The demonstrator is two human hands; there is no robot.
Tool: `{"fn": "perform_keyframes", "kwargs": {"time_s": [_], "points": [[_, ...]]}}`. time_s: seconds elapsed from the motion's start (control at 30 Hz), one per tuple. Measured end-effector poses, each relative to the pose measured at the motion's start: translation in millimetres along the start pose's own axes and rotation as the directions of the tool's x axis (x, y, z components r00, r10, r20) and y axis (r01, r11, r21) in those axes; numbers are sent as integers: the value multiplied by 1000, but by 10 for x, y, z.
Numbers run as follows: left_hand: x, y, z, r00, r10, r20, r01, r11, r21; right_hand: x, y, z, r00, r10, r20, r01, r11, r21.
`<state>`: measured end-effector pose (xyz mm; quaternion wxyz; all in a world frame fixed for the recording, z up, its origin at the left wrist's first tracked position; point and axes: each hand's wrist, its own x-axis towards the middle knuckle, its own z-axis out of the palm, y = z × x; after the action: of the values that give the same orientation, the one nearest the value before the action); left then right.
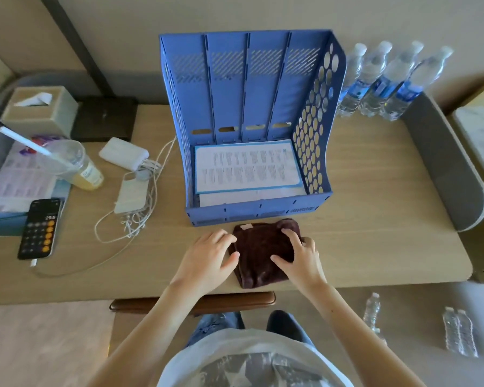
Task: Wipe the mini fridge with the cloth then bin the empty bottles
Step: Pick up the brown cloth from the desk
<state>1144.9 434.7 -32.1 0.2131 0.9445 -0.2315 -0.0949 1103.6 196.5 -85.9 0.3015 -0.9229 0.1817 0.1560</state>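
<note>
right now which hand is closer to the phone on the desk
Left. The left hand touches the left edge of the cloth, with the phone lying off to its left; the right hand grips the cloth's right side, farther from the phone.

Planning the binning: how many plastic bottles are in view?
7 bottles. Four stand in a row at the desk's back right, beside the blue rack; one on the floor, two more right of it. An eighth may lie half hidden.

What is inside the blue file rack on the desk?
A printed sheet with a blue border lies flat on the floor of the rack. A white sheet shows beneath it; anything lower is covered.
</note>
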Motion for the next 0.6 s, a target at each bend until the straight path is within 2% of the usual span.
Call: {"fn": "perform_keyframes", "kwargs": {"time_s": [0.3,0.47,0.6], "points": [[1,-112,49,999,30,40,-28,999,-36,-37,-52,-86,998,4,68,-22,964,265],[-5,-152,43,999,21,47,-19,999,-45,-64,-59,-29,992,9,130,-51,946,321],[-39,-179,77,998,28,61,-25,998,-52,-144,-88,46,998,25,58,-44,928,370]]}}
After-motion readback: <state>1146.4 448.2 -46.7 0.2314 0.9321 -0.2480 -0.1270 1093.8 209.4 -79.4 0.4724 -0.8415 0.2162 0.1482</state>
